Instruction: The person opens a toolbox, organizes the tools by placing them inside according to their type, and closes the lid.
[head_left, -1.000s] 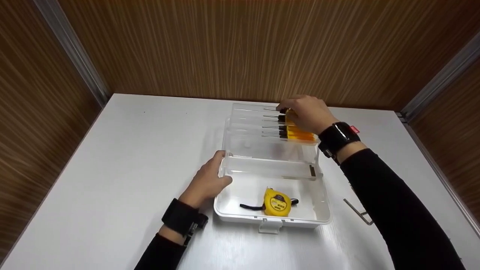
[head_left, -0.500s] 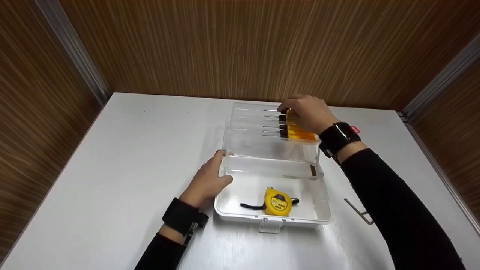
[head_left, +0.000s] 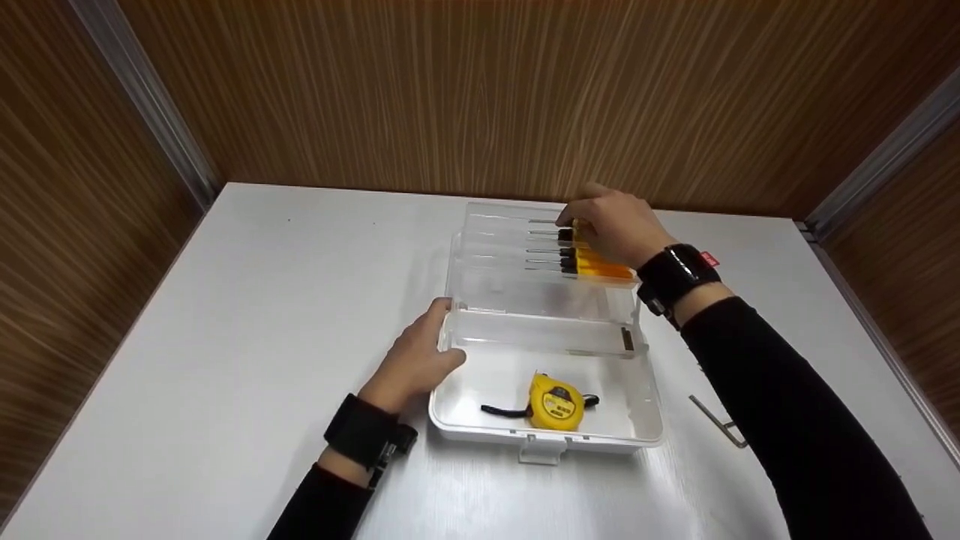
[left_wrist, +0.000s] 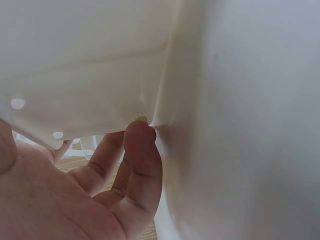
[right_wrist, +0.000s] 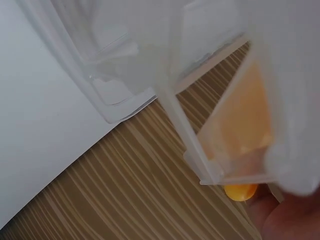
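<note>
Right hand pinching top screwdriver in the open lid rack; left hand bracing toolbox w/ flat fingers. Risk: tugging too hard is tipping lid, other drivers popping out

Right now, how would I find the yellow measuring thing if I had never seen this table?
Look at the white table and find the clear plastic box lying open on it. In the box's near half, by the front latch, sits the tape measure. It is round and yellow with a black strap, unlike the long thin screwdrivers in the far half.
</note>
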